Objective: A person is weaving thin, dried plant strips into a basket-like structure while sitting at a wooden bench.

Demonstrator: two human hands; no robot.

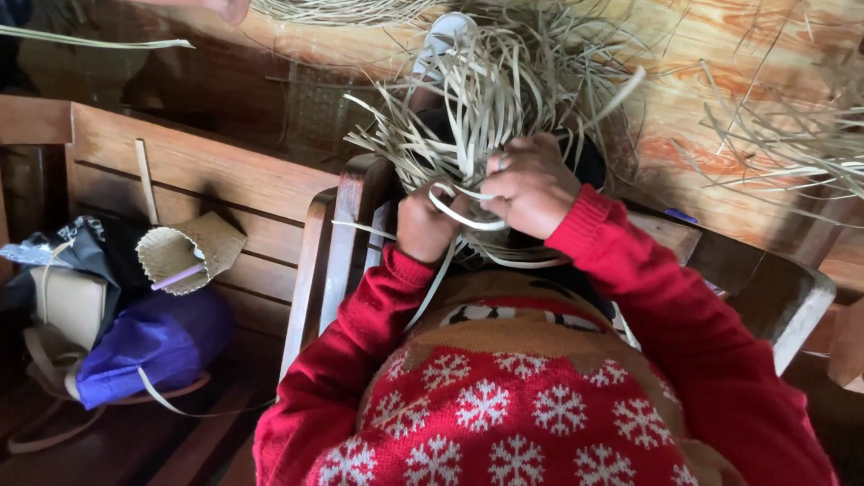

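You're gripping the bundle of pale straw strips (490, 117), left hand (425, 225) fisted, right hand (531, 184) fingers pinching a looped strip (459, 211).

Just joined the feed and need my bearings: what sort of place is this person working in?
Probably a home or small craft workspace for hand weaving. Both hands, left hand and right hand, work a bundle of pale straw strips over a wooden chair. A small woven basket lies on the wooden bench alongside.

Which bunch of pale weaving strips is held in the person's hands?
The central bunch of strips, fanning up from the left hand and right hand. The strips at right and the top pile lie untouched on the floor.
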